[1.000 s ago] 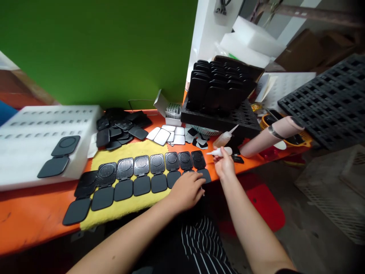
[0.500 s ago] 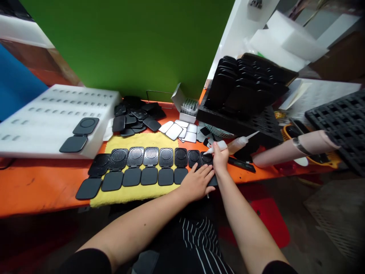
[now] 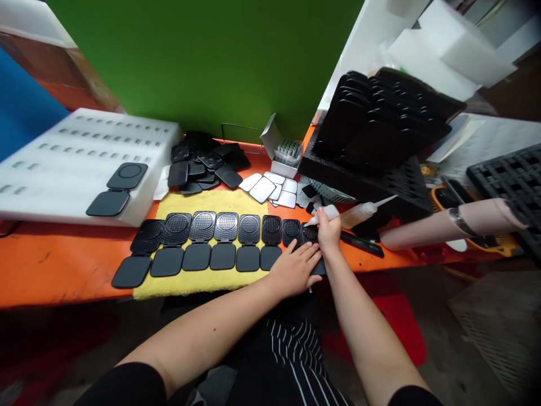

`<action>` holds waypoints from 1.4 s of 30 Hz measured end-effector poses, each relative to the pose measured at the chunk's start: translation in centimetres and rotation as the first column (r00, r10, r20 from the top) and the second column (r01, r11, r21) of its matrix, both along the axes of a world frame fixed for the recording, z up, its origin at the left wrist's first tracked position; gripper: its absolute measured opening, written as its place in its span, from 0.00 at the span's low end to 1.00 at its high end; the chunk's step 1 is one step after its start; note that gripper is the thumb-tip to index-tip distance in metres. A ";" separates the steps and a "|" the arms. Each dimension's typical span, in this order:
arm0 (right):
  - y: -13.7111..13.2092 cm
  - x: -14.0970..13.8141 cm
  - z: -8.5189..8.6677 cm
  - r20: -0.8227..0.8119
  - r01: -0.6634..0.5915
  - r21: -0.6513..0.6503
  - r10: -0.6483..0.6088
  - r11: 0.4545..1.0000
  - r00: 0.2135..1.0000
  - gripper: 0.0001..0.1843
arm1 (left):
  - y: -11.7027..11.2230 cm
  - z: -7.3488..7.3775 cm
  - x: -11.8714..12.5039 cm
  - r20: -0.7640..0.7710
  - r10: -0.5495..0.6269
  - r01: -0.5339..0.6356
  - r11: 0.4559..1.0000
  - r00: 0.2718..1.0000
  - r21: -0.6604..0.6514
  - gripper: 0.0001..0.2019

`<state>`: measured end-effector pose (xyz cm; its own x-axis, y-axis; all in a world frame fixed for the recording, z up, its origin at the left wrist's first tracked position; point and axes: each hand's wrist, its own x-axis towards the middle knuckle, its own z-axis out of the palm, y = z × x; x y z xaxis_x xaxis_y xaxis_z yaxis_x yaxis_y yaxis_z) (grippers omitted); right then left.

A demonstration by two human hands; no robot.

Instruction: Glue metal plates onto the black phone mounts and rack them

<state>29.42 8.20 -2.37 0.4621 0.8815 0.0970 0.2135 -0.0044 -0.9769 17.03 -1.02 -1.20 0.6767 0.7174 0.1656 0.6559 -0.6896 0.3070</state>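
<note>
A row of several open black hinged cases (image 3: 220,239) lies on a yellow cloth (image 3: 198,203) across the orange table (image 3: 51,265). My left hand (image 3: 296,269) lies flat, fingers stretched out, on the lower flap of the rightmost case (image 3: 310,234). My right hand (image 3: 328,230) is closed round a small white squeeze bottle (image 3: 323,215), whose nozzle points left and down at that case's ribbed upper half.
A white foam tray (image 3: 63,163) holding one black case sits at the left. Loose black parts (image 3: 203,163) and white plates (image 3: 268,186) lie behind the cloth. A black tray of stacked cases (image 3: 372,129) stands at the right. Another person's forearm (image 3: 443,223) rests beside a second bottle (image 3: 363,210).
My right hand brought the bottle down and left from above the table to the rightmost case. My left hand slid onto that case's flap and spread flat.
</note>
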 end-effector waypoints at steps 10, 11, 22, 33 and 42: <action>0.0 -0.1 -0.2 0.026 -0.034 0.022 0.033 0.999 0.999 0.16 | -0.1 0.1 0.1 -0.011 0.005 -0.005 1.000 1.000 0.006 0.29; 0.0 -0.1 -0.3 0.030 -0.031 0.025 0.031 0.999 0.999 0.17 | -0.1 0.1 0.1 -0.009 0.005 -0.005 1.000 1.000 0.007 0.29; 0.2 0.0 -0.8 0.151 0.001 0.038 -0.006 0.999 0.989 0.18 | -0.2 0.1 0.0 0.032 0.018 -0.018 1.000 0.999 -0.007 0.29; -0.4 -0.5 0.0 0.203 0.063 0.087 -0.079 0.994 0.976 0.19 | -0.3 0.0 -0.1 0.058 0.021 -0.021 1.000 0.998 -0.009 0.29; -1.5 1.8 -0.3 -0.261 0.248 0.053 -0.226 0.967 0.939 0.16 | -0.2 0.1 -0.1 0.058 0.017 -0.016 1.000 0.998 -0.015 0.29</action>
